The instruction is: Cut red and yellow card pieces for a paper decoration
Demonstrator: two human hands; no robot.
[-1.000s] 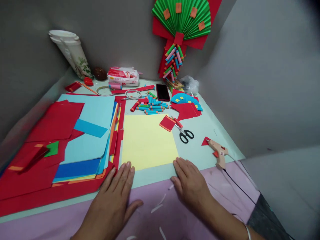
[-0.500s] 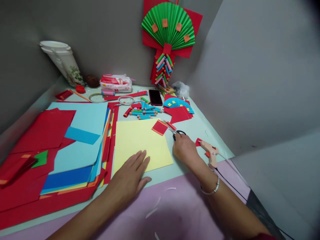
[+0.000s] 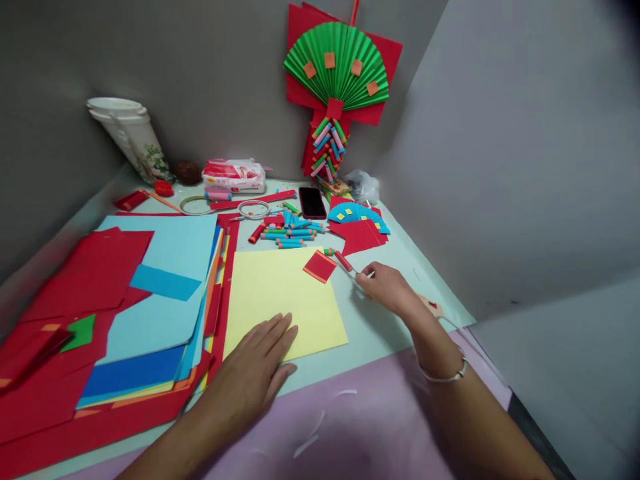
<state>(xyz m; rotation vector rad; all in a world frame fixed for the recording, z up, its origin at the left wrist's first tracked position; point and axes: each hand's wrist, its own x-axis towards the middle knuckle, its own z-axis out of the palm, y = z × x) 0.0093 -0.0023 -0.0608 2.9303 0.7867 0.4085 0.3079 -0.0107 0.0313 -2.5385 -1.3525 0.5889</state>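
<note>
My left hand (image 3: 260, 363) lies flat, fingers stretched out, on the lower left of a yellow paper sheet (image 3: 295, 300). My right hand (image 3: 387, 285) is closed beyond the sheet's right edge, gripping scissors (image 3: 355, 271). Only a bit of their metal shows; the black handles are hidden by the hand. By the scissors' tip lies a small red paper roll (image 3: 343, 261). A red paper square with orange edges (image 3: 320, 266) rests on the yellow sheet's upper right corner. Behind my right wrist, a glue gun (image 3: 433, 307) is mostly covered.
Stacked coloured paper (image 3: 165, 233) fills the left side. Beyond the yellow sheet are several blue paper rolls (image 3: 295, 235), a phone (image 3: 312, 203), tape rings (image 3: 253, 209) and a blue folded fan (image 3: 357, 215). A green paper fan (image 3: 340, 67) hangs at the back wall.
My right hand has lifted and moved slightly right with the scissors, which lay by the red roll before. The arm now covers most of the glue gun. My left hand stays on the sheet.
</note>
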